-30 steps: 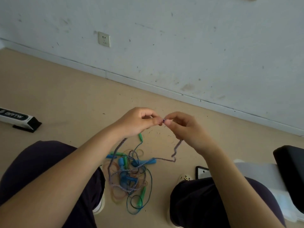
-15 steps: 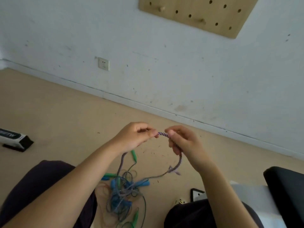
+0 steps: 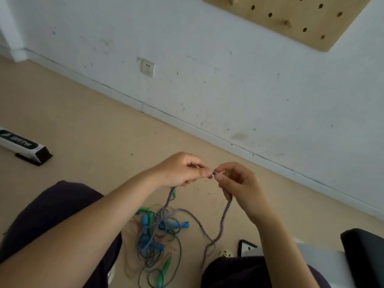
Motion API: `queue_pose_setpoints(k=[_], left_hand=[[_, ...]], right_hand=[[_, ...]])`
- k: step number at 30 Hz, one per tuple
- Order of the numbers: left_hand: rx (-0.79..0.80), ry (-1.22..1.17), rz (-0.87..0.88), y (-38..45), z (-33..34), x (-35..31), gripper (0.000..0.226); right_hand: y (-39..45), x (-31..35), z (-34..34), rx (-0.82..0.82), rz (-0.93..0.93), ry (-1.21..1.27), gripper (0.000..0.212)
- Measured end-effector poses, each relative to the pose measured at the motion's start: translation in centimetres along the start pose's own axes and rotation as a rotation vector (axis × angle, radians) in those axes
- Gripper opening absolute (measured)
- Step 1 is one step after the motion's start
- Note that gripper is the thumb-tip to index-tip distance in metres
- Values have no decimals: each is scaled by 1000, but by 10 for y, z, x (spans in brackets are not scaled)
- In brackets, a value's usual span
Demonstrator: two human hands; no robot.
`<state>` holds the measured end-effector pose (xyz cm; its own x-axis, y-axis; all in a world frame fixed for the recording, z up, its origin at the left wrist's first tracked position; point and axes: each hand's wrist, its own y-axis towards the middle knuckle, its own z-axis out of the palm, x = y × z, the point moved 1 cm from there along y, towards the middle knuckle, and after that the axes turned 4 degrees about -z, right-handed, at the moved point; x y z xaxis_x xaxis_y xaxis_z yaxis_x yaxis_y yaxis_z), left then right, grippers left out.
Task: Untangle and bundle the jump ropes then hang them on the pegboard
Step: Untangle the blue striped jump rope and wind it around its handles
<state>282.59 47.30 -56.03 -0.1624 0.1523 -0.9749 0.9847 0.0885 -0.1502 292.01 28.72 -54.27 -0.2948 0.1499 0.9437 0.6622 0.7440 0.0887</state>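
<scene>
A purple-and-white braided rope (image 3: 227, 208) runs between my hands above the floor. My left hand (image 3: 180, 170) and my right hand (image 3: 239, 183) each pinch it, fingertips almost touching at one small spot. Both ends hang down: one drops from the left hand into a tangled heap of ropes (image 3: 154, 235) with blue and green handles on the floor between my knees, the other trails from the right hand toward my right knee. The wooden pegboard (image 3: 291, 19) with pegs hangs on the wall at the top right.
A white-and-black box (image 3: 24, 146) lies on the floor at the left. A wall socket (image 3: 148, 67) sits low on the white wall. A black seat edge (image 3: 365, 258) and white items are at the lower right.
The view has tilted down slightly since half a second ago, so less pegboard shows. My fingertips have closed together on the rope, and the short stretch between them has vanished.
</scene>
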Motion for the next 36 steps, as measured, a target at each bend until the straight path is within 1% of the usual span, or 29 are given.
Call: queue_pose_setpoints(k=[1, 2, 4, 6, 7, 8, 10, 12, 13, 14, 15, 18, 20, 21, 23, 25, 27, 29, 33, 34, 35, 36], left_hand=[[12, 7, -5, 0, 1, 0, 18], [14, 12, -9, -1, 1, 0, 18], [-5, 22, -1, -1, -4, -1, 18], [-43, 16, 19, -1, -10, -1, 18], [-60, -1, 30, 0, -12, 0, 18], [-69, -18, 38, 0, -12, 1, 18], [-55, -32, 47, 1, -7, 2, 17], [-20, -34, 51, 1, -1, 2, 16], [-10, -28, 47, 1, 1, 2, 15], [-6, -17, 43, 1, 0, 2, 16], [-8, -11, 39, 0, -2, 1, 17], [-51, -35, 30, -3, -14, -1, 18], [-109, -32, 26, -3, -19, -1, 16], [-130, -30, 27, -3, -19, -1, 16], [-127, -34, 34, -1, -13, 1, 16], [-79, -35, 43, -1, -3, 2, 16], [-38, -14, 41, -1, 3, 1, 16], [-36, 6, 25, -2, 0, 0, 17], [-144, 21, 22, -6, -20, -4, 17], [-174, 11, 32, -7, -23, -5, 17], [-195, 2, 45, -7, -25, -4, 17], [-202, -6, 55, -7, -24, -4, 18]], right_hand=[[0, -1, 3, 5, 3, -56, 5], [1, -3, 4, -31, 5, -106, 10], [2, -4, -2, -184, -7, -132, 13], [2, -3, -14, -338, -39, -98, 13], [1, -2, -19, -363, -50, -60, 13], [0, -1, -20, -338, -58, -20, 11], [0, 0, -12, -181, -56, 21, 10], [-1, 0, 4, -17, -50, -3, 15], [0, 0, 9, 19, -45, -27, 15], [1, 1, 11, 19, -48, -55, 16], [2, 1, 10, -15, -53, -75, 17], [2, -2, -4, -212, -29, -23, 15], [1, -3, -12, -298, -13, 18, 11], [0, -2, -13, -294, -14, 34, 8], [0, 0, -8, -202, -29, 60, 9], [-1, 2, 2, -95, -27, 52, 11], [-1, 3, 9, -72, -9, 10, 11], [0, 4, 5, -149, -4, -39, 12], [-2, 2, -29, -484, -12, -11, 18], [-4, 1, -36, -521, -19, 9, 18], [-6, 1, -38, -513, -23, 31, 15], [-7, 1, -38, -467, -29, 51, 11]])
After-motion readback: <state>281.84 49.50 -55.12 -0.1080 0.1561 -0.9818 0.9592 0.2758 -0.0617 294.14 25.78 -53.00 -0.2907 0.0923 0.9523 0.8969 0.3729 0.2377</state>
